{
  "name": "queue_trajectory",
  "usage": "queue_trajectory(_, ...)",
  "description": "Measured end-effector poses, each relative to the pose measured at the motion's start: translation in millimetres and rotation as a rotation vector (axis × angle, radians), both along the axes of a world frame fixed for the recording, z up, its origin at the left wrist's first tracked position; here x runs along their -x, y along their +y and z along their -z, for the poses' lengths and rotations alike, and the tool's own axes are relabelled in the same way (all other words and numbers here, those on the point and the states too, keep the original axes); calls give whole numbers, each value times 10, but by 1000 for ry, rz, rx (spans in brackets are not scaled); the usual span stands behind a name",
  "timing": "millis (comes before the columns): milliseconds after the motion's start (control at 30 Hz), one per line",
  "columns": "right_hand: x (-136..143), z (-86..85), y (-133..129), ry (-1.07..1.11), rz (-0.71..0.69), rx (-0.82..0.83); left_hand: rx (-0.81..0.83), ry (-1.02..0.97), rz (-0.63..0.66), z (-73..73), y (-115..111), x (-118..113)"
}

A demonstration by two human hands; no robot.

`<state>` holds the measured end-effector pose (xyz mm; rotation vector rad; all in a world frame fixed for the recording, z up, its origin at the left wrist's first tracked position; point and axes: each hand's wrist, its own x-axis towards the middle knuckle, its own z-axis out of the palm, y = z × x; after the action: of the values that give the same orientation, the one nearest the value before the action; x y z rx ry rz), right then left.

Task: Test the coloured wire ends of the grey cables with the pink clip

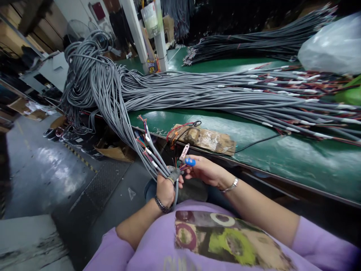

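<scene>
Several grey cables [158,158] with white-banded ends and bare coloured wires hang down from the bundle on the table. My left hand [166,190], with a dark covering on the thumb, is closed around the cables. Just right of it, my right hand [201,169] is pinched at the fine coloured wires [184,166] of one cable end. A blue cover [190,162] sits on a finger of my right hand. A small pale pink tool [184,151] sticks up beside those fingers; how it is held is unclear.
A long grey cable bundle [175,88] lies across the green table [262,141] and droops off its left end. On the near edge is a worn wooden block [211,140] with thin wires. Black cables [248,45] and a plastic bag [334,45] lie farther back.
</scene>
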<state>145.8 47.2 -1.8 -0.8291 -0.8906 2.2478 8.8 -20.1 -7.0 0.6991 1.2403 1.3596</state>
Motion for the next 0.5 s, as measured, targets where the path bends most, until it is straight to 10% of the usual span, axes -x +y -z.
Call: queue_trajectory(500, 77, 21, -123, -322, 114, -351, 55, 34, 178, 78, -41, 83)
